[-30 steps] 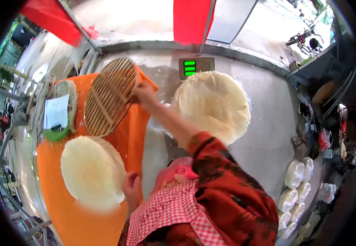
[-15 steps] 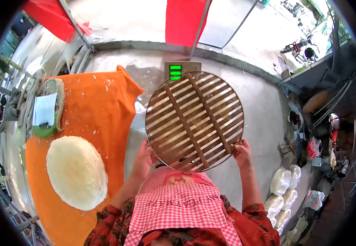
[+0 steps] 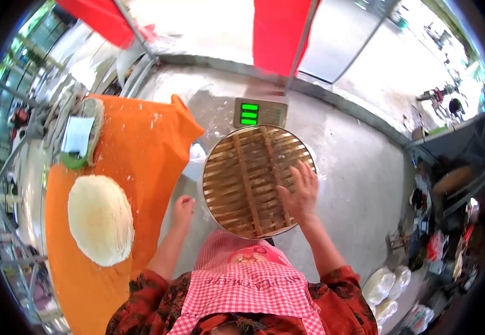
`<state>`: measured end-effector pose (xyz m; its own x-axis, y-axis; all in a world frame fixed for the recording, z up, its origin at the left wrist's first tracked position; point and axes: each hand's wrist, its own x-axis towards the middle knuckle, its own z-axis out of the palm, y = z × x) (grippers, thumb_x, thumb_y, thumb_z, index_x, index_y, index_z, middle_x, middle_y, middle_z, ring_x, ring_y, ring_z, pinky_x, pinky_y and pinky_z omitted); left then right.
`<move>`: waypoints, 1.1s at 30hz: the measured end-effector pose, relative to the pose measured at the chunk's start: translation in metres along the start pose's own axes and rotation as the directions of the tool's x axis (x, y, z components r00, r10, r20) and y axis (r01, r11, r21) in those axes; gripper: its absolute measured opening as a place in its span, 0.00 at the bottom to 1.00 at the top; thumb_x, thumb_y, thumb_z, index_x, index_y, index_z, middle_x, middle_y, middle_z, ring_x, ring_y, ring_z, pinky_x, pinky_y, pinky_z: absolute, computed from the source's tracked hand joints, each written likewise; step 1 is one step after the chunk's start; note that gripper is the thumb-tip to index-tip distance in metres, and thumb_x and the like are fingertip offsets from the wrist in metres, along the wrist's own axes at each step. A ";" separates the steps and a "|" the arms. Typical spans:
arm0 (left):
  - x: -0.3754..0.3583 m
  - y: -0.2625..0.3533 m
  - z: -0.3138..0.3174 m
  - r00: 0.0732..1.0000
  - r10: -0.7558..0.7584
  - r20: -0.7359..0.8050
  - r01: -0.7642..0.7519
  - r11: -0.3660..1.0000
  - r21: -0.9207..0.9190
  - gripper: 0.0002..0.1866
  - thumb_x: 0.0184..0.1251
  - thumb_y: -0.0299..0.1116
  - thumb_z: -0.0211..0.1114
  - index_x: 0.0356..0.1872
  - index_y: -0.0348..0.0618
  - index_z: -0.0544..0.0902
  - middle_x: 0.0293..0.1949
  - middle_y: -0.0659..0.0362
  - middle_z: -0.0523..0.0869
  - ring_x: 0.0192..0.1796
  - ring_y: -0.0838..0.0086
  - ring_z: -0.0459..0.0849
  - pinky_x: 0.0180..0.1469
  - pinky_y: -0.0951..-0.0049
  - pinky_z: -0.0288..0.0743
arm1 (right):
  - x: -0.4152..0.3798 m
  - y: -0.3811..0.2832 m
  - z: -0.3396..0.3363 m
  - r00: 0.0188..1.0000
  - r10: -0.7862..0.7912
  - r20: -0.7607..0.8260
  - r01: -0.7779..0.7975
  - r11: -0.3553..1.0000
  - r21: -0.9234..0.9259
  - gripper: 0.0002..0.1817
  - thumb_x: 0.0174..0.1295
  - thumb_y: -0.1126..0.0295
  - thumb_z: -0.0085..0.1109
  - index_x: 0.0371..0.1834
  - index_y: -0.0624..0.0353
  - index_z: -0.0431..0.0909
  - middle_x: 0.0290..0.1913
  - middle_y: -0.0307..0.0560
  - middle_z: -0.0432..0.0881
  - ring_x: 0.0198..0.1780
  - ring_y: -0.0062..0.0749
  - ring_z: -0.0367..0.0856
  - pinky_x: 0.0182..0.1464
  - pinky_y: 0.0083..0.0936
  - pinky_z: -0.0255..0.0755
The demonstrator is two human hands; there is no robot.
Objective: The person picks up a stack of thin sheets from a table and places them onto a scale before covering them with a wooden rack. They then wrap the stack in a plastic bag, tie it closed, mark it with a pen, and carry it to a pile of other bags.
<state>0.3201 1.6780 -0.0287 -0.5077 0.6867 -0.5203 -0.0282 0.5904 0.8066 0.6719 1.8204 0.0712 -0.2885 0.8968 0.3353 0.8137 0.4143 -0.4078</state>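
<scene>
Checked apron, hand pressed on a bamboo rack

The apron (image 3: 248, 287) carries unreadable print. The right hand (image 3: 300, 192), fingers spread, lies flat on the round bamboo rack (image 3: 248, 181), slats running sideways; the left hand (image 3: 183, 209) hovers loosely curled beside it. Beyond, a scale (image 3: 259, 113) glows green.

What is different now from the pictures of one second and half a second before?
The round bamboo rack, first lifted from the orange cloth by the right hand, then held in both hands, now lies flat in front of the scale. The left hand has let go; the right hand presses flat on the rack. The stack of white sheets stays on the cloth.
</scene>
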 end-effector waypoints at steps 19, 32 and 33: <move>0.138 0.074 0.034 0.927 0.356 0.123 -0.345 0.933 -0.098 0.07 0.65 0.31 0.60 0.34 0.36 0.77 0.31 0.59 0.80 0.32 0.76 0.77 0.35 0.72 0.71 | 0.040 -0.030 0.149 0.859 -0.070 0.508 0.198 0.959 -0.202 0.41 0.58 0.41 0.56 0.74 0.45 0.60 0.78 0.52 0.47 0.79 0.54 0.38 0.71 0.66 0.32; 0.258 0.140 0.101 0.794 -0.128 0.594 0.050 0.988 0.146 0.05 0.54 0.31 0.70 0.26 0.43 0.83 0.19 0.66 0.75 0.21 0.82 0.68 0.24 0.78 0.60 | 0.041 -0.026 0.147 0.873 -0.093 0.478 0.180 0.974 -0.139 0.41 0.58 0.41 0.55 0.73 0.47 0.60 0.77 0.54 0.49 0.78 0.55 0.39 0.72 0.64 0.32; 0.254 0.139 0.109 0.835 -0.011 0.550 -0.008 0.999 0.032 0.04 0.55 0.29 0.68 0.26 0.42 0.83 0.20 0.66 0.75 0.22 0.81 0.70 0.25 0.78 0.61 | 0.040 -0.024 0.147 0.877 -0.098 0.470 0.177 0.976 -0.127 0.41 0.58 0.41 0.55 0.73 0.47 0.60 0.77 0.54 0.49 0.78 0.56 0.40 0.72 0.64 0.32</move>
<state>0.2810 1.9806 -0.0799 0.0499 0.8004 -0.5973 0.0034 0.5979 0.8015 0.5668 1.8693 -0.0302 -0.5702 0.8189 -0.0649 0.8071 0.5437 -0.2304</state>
